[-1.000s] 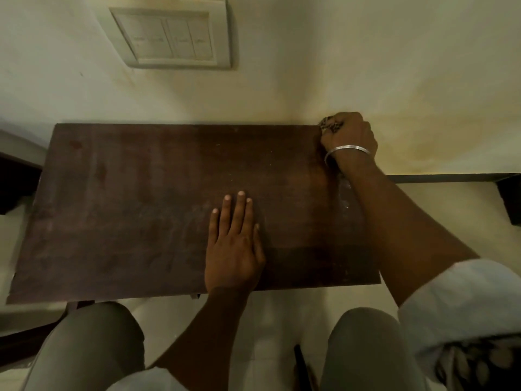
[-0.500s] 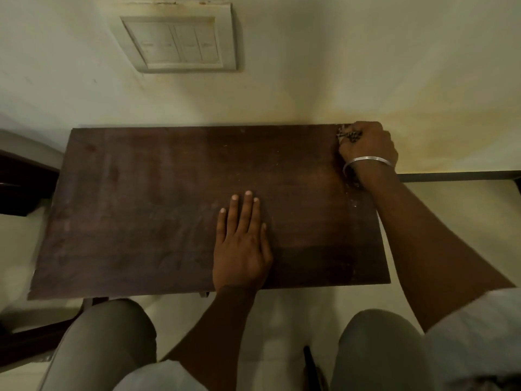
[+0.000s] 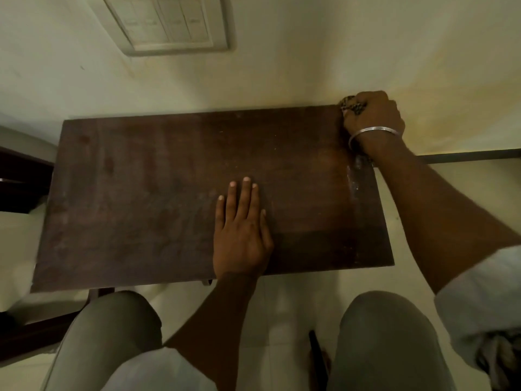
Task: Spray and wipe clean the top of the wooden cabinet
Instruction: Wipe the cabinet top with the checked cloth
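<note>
Head view, wiping step. Your right hand (image 3: 372,119) is closed in a fist round a bunched, patterned cloth (image 3: 351,105) and presses it onto the cabinet top (image 3: 141,193) at its far right corner, hard against the wall (image 3: 282,66); bunching the cloth presumably lets you drive it into the angle where top meets wall. Your left hand (image 3: 242,235) lies flat, palm down, fingers straight and close together, near the middle of the front edge, holding nothing; its likely purpose is to brace you and steady the cabinet while you reach across. A pale streak (image 3: 353,176) runs along the right edge, just on the near side of the wrist that wears the bangle (image 3: 375,131); it is probably spray or loosened dust not yet taken up. The left half of the top looks dull and mottled, so most of the wiping appears to remain; no spray bottle is in view. A switch plate (image 3: 166,24) sits on the wall above the far edge.
</note>
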